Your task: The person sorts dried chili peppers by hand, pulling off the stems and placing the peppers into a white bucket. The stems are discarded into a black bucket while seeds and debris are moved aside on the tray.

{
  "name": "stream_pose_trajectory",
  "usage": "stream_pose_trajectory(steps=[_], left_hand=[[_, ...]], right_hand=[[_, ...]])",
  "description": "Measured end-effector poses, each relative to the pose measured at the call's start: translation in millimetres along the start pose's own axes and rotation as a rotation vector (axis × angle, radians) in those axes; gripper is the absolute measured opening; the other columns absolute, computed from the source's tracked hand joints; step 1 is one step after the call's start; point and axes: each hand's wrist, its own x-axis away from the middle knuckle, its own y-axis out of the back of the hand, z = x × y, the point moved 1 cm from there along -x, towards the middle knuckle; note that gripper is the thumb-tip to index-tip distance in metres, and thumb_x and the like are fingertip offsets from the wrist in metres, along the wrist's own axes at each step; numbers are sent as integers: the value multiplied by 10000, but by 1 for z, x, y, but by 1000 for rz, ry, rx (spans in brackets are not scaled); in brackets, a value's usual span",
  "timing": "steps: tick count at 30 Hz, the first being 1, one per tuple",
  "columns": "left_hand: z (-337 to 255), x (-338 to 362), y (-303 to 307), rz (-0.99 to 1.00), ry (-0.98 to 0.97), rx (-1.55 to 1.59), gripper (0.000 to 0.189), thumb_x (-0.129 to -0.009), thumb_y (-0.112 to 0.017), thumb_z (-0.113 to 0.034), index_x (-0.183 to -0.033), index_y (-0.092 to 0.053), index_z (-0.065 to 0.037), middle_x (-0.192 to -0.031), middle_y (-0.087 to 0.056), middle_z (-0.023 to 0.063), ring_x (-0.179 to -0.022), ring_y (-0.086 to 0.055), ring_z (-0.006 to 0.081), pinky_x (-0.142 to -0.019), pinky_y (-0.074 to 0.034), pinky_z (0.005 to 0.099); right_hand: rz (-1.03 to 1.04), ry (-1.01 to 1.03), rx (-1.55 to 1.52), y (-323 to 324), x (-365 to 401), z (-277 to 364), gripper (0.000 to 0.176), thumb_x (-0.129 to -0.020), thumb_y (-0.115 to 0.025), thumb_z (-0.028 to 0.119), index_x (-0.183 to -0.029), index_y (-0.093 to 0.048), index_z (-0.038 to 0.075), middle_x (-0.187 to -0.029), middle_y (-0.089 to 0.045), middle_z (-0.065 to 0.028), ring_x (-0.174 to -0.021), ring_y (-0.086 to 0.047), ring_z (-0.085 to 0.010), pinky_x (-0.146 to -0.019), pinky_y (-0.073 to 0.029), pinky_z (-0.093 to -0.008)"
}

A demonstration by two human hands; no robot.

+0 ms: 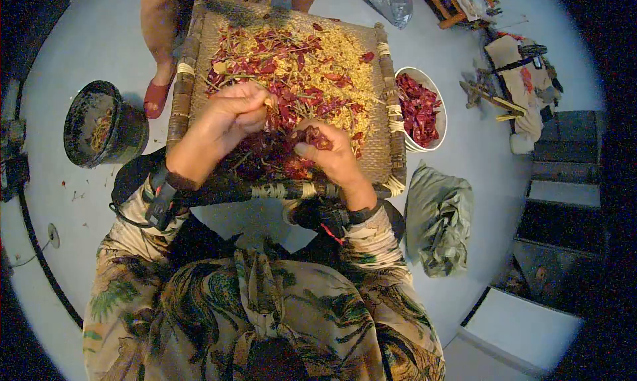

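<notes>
the left hand (232, 115) sits just left of the frame's centre over the woven tray (391, 125). its fingers are curled in tight, with the thumb pressed to the fingertips on a small pale bit (268, 103) that is too small to name. the right hand (332, 156), just right of centre and a little lower, is closed narrowly around a dried red chilli (314, 138), which pokes out between thumb and forefinger, near the left hand's knuckles but apart from them.

both hands hover above a heap of chilli pieces and yellow seeds (298, 66) that covers most of the tray; the seeds lie thickest toward the upper right of the tray. the tray's near edge rests at the person's lap, and its far edge reaches the top of the frame.

a white bowl (431, 82) full of red chillies stands on the floor, touching the tray's right rim. a black bucket (129, 139) stands at the left, apart from the tray. a crumpled grey-green bag (439, 222) lies at lower right. another person's leg and red sandal (155, 97) show at upper left, just beside the tray.
</notes>
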Motion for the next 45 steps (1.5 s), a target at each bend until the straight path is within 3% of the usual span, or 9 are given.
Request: stream_pose_trajectory(steps=[9, 18, 26, 28, 31, 37, 40, 44, 45], left_hand=[[-7, 2, -18, -295, -143, -339, 123, -907, -497, -144, -904, -562, -40, -654, -508, -1, -574, -461, 75, -520, -350, 219], [-1, -4, 1, -203, -133, -129, 108, -889, -467, -138, -883, -528, -49, -712, -496, 2, -571, -434, 87, -505, -349, 241], [-3, -2, -2, -373, -128, -198, 69, -868, -500, -118, -868, -525, -53, -700, -503, 4, -537, -439, 92, -499, -359, 250], [-4, -2, -1, -377, -131, -207, 68, -871, -499, -122, -872, -522, -58, -702, -505, 4, -534, -437, 92, -497, -360, 252], [-3, -2, 1, -382, -136, -195, 70, -871, -500, -124, -883, -520, -58, -698, -506, 7, -527, -433, 90, -492, -360, 253], [-5, -2, 4, -376, -134, -221, 84, -865, -510, -129, -894, -521, -51, -691, -499, 9, -517, -420, 82, -485, -350, 241], [-5, -2, 0, -365, -144, -283, 95, -866, -512, -137, -892, -519, -46, -690, -496, 10, -518, -418, 77, -483, -346, 233], [-3, -4, 2, -348, -138, -344, 101, -867, -511, -140, -885, -520, -41, -687, -494, 11, -518, -417, 73, -483, -344, 219], [-3, -4, -3, -373, -130, -335, 97, -867, -510, -138, -882, -519, -42, -686, -494, 10, -519, -417, 72, -483, -341, 215]], right_hand=[[-64, 189, -95, 13, -11, -12, 227, -750, -664, 21, -960, -579, 29, -989, -591, -65, -944, -543, -162, -867, -412, -299], [-478, -137, -568, 28, -16, -29, 250, -785, -653, 37, -1017, -560, 37, -905, -603, -47, -787, -588, -142, -675, -524, -314], [-897, 87, -670, 145, -4, -11, 107, -872, -572, 164, -905, -577, 62, -833, -598, -57, -754, -574, -194, -702, -508, -361], [-632, 203, -676, 223, -2, -47, 253, -913, -502, 274, -1012, -563, 50, -963, -596, -91, -869, -567, -234, -778, -490, -384], [-1012, -20, -579, 242, 6, -35, 355, -927, -441, 326, -1130, -513, 44, -1107, -551, -117, -1000, -528, -274, -848, -456, -412], [-1159, -4, -464, 288, 23, -103, 350, -898, -473, 226, -1193, -477, 37, -1162, -525, -122, -1037, -513, -314, -889, -432, -414], [-1066, 119, -198, 303, 33, -133, 339, -894, -483, 209, -1167, -505, 10, -1125, -558, -91, -983, -549, -305, -874, -442, -389], [-975, -188, 1042, 313, 24, -125, 366, -858, -529, 198, -1202, -528, 71, -1143, -576, -160, -1010, -559, -335, -889, -433, -386], [-860, -77, 1163, 311, 21, -120, 397, -842, -548, 224, -1225, -520, 124, -1203, -524, -203, -1083, -504, -379, -937, -396, -414]])
